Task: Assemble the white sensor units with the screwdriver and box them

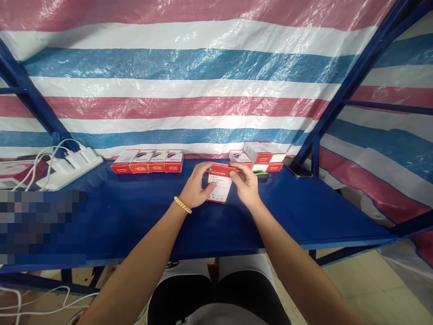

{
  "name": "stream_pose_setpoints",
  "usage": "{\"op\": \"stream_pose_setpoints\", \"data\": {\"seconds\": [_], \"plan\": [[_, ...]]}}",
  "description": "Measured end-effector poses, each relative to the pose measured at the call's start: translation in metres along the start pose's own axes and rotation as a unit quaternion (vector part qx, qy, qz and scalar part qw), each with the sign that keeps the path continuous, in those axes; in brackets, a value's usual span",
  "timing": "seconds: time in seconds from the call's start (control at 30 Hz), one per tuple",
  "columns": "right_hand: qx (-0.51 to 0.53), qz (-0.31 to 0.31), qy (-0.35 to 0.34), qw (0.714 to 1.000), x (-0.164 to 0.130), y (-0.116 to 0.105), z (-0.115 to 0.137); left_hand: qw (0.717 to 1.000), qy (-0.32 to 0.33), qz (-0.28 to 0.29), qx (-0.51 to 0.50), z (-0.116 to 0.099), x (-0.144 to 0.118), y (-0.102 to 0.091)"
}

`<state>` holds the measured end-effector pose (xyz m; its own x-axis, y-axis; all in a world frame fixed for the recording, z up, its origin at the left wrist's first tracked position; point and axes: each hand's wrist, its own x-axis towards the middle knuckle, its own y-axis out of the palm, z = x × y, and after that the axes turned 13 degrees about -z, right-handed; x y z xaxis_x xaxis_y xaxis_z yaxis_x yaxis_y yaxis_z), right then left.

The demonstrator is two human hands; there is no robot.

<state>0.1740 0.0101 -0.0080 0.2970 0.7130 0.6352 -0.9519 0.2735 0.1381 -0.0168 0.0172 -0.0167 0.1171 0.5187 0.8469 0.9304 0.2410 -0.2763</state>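
Between my hands, over the middle of the blue table, is a small red and white detector box (218,187) with printed text on its broad face. My left hand (198,186) grips its left side, thumb on the white face and fingers over the top edge. On the upper right corner, my right hand (246,183) has its thumb and fingers closed at the red top flap. Whether that flap is fully closed I cannot tell. A beaded bracelet (182,205) is around my left wrist. Just behind my right hand lies a green-edged object (262,174), partly hidden.
Several similar boxes stand in a row (148,161) at the back left of the table (135,225). More boxes are stacked (260,155) at the back right, beside a dark phone (297,167). A white power strip (71,170) with plugs and cables lies at the far left.
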Motion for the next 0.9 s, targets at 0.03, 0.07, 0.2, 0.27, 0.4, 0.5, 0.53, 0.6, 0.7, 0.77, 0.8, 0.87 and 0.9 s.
{"op": "stream_pose_setpoints", "data": {"seconds": [0.03, 0.07, 0.2, 0.27, 0.4, 0.5, 0.53, 0.6, 0.7, 0.77, 0.8, 0.87, 0.9], "plan": [[-0.003, 0.006, -0.004, 1.000, 0.0001, -0.0003, -0.0003, 1.000, -0.005, 0.000, -0.004, 0.0002, -0.0001, -0.0002], [-0.005, 0.010, -0.007, 1.000, 0.0002, -0.0005, -0.0006, 1.000, -0.010, -0.001, -0.007, 0.0004, -0.0003, -0.0004], [-0.015, 0.016, -0.018, 1.000, 0.0000, -0.0003, -0.0003, 0.999, -0.025, -0.006, -0.027, 0.0014, -0.0008, -0.0007], [-0.011, 0.019, -0.021, 1.000, -0.0002, -0.0002, 0.0004, 0.999, -0.029, -0.007, -0.038, 0.0015, -0.0006, -0.0008], [0.000, 0.034, -0.024, 0.999, -0.0002, -0.0012, 0.0019, 0.998, -0.041, -0.001, -0.047, 0.0016, 0.0001, -0.0009], [-0.010, 0.046, -0.031, 0.998, 0.0001, -0.0023, 0.0020, 0.998, -0.047, -0.001, -0.045, 0.0037, -0.0007, 0.0000], [-0.012, 0.049, -0.035, 0.998, 0.0001, -0.0027, 0.0018, 0.998, -0.046, -0.001, -0.044, 0.0048, -0.0012, 0.0006], [-0.015, 0.054, -0.044, 0.997, -0.0003, -0.0032, 0.0010, 0.998, -0.045, -0.001, -0.045, 0.0070, -0.0025, 0.0017], [-0.033, 0.055, -0.059, 0.996, -0.0020, -0.0037, -0.0008, 0.998, -0.045, 0.000, -0.043, 0.0073, -0.0032, 0.0022], [-0.048, 0.050, -0.068, 0.995, -0.0033, -0.0041, -0.0022, 0.999, -0.037, 0.008, -0.021, 0.0050, -0.0022, 0.0015], [-0.052, 0.047, -0.072, 0.995, -0.0038, -0.0043, -0.0029, 1.000, -0.029, 0.009, -0.006, 0.0035, -0.0015, 0.0010], [-0.057, 0.046, -0.077, 0.994, -0.0042, -0.0047, -0.0043, 1.000, -0.007, 0.000, 0.027, 0.0011, -0.0002, 0.0001], [-0.062, 0.047, -0.077, 0.994, -0.0042, -0.0048, -0.0051, 0.999, 0.002, -0.014, 0.043, 0.0006, 0.0004, -0.0004]]}}
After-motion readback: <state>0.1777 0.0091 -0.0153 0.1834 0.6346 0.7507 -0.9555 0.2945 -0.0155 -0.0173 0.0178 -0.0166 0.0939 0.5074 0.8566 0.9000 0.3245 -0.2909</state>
